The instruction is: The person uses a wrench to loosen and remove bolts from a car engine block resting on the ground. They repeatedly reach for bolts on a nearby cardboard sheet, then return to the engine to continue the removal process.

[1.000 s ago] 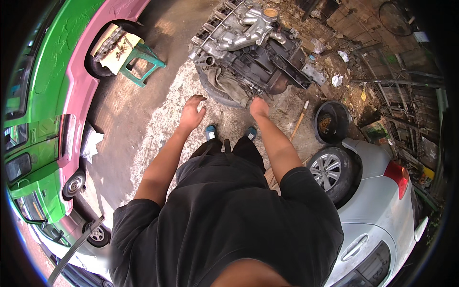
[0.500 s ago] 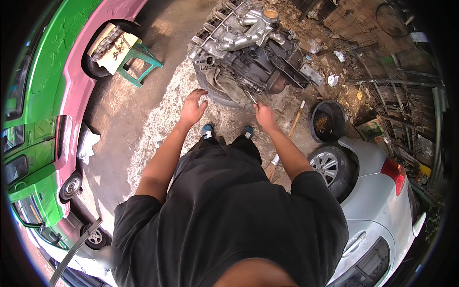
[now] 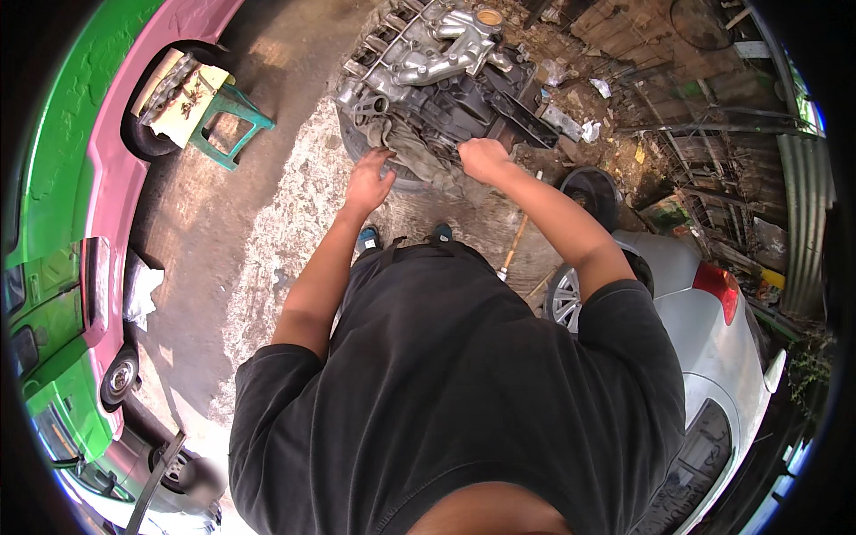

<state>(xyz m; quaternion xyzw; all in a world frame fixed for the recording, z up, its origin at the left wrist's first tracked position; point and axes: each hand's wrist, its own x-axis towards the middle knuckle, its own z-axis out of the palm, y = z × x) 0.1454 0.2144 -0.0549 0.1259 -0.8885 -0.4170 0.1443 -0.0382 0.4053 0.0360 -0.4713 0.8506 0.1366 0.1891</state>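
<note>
An engine (image 3: 446,85) with bare metal pipework and black parts rests on a tyre (image 3: 357,134) ahead of me. A crumpled grey-brown cloth (image 3: 401,147) is draped over its near side. Beside the cloth my left hand (image 3: 367,183) hovers with fingers loosely curled and apart, holding nothing. My right hand (image 3: 484,160) is closed like a fist at the engine's near right side. The thin metal tool seen in it half a second ago is now mostly hidden by the fingers.
A green stool (image 3: 234,125) stands at the left by a pink and green vehicle (image 3: 125,178). On the right are a black bucket (image 3: 593,192), a long stick (image 3: 517,236) and a silver car (image 3: 678,285). Debris lies along the wooden fence (image 3: 704,134).
My right hand has moved up against the engine, its forearm now slanting further across. My left hand has come nearer the cloth. The whole view has shifted slightly.
</note>
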